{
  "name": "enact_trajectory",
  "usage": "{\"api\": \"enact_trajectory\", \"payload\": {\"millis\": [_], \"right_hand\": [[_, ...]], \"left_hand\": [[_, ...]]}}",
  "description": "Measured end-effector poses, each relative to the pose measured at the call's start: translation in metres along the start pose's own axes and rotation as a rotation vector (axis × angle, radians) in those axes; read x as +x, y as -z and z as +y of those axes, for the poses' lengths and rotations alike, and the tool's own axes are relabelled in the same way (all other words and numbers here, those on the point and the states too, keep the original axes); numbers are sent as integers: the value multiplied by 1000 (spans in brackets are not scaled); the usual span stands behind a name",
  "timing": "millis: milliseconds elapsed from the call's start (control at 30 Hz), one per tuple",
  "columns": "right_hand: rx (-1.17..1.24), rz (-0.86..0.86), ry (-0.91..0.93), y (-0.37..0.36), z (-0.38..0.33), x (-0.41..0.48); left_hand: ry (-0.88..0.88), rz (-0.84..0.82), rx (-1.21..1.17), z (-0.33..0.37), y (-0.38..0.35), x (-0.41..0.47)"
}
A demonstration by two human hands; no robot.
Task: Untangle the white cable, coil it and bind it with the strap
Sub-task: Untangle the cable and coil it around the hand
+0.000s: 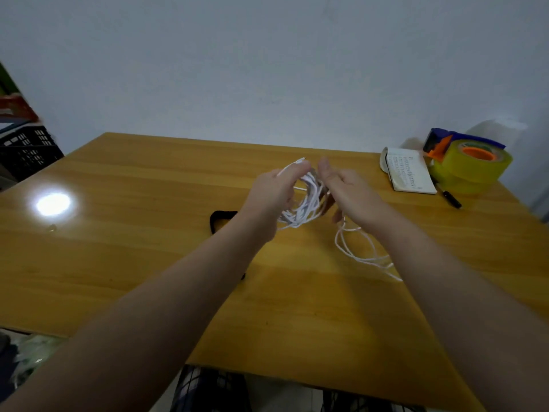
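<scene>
White cable (306, 203) held mid-coil above the tabletop (148, 263) — strap (221, 217) not yet used.
The bundle of loops is gripped by the left hand (271, 193), fingers curled round it, one end poking out on top; the right hand (349, 188) is curled against the other side, a loose tail dropping onto the glossy wood. Cable is judged light, thin, limp, smooth-jacketed — loops likely to spring apart, so best pinched across all turns at one spot. The strap, black and flat, lies partly hidden by the left forearm.
</scene>
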State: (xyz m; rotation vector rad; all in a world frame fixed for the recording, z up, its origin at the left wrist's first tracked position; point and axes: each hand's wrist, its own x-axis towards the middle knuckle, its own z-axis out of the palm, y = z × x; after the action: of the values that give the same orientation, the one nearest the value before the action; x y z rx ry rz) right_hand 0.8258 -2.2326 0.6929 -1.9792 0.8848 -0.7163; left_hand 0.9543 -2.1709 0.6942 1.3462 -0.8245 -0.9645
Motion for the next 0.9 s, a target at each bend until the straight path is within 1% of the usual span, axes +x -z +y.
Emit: {"api": "enact_trajectory", "payload": {"millis": [67, 100, 133, 167, 233, 300, 333, 433, 533, 567, 633, 700, 767, 833, 900], "right_hand": [[23, -76, -3, 11, 6, -3], [13, -89, 19, 14, 8, -4], [-3, -67, 46, 17, 11, -5], [-12, -9, 72, 19, 15, -5], [-70, 162, 92, 18, 23, -1], [-199, 297, 34, 15, 35, 4], [-239, 322, -3, 15, 42, 4], [-299, 255, -29, 14, 61, 0], [-492, 157, -4, 11, 66, -8], [-577, 120, 8, 8, 65, -10], [-733, 47, 73, -1, 56, -15], [-804, -27, 188, -13, 44, -20], [-831, -80, 262, -22, 36, -23], [-830, -79, 224, -24, 37, -24], [-868, -42, 115, -21, 43, -21]], "left_hand": [[27, -6, -49, 6, 7, 3], [51, -25, -68, 6, 11, 5], [73, -54, -66, 5, 16, 6], [87, -94, -53, 4, 19, 6], [99, -198, -54, 0, 23, 2], [106, -284, -153, -1, 24, -3], [104, -305, -210, 0, 25, -3], [98, -297, -307, 4, 31, 4], [102, -241, -474, 7, 41, 12], [92, -237, -471, 8, 42, 13], [66, -255, -361, 6, 38, 12], [71, -258, -307, 5, 31, 11], [77, -248, -330, 7, 27, 11], [86, -257, -351, 12, 27, 10], [94, -310, -367, 15, 28, 11]]}}
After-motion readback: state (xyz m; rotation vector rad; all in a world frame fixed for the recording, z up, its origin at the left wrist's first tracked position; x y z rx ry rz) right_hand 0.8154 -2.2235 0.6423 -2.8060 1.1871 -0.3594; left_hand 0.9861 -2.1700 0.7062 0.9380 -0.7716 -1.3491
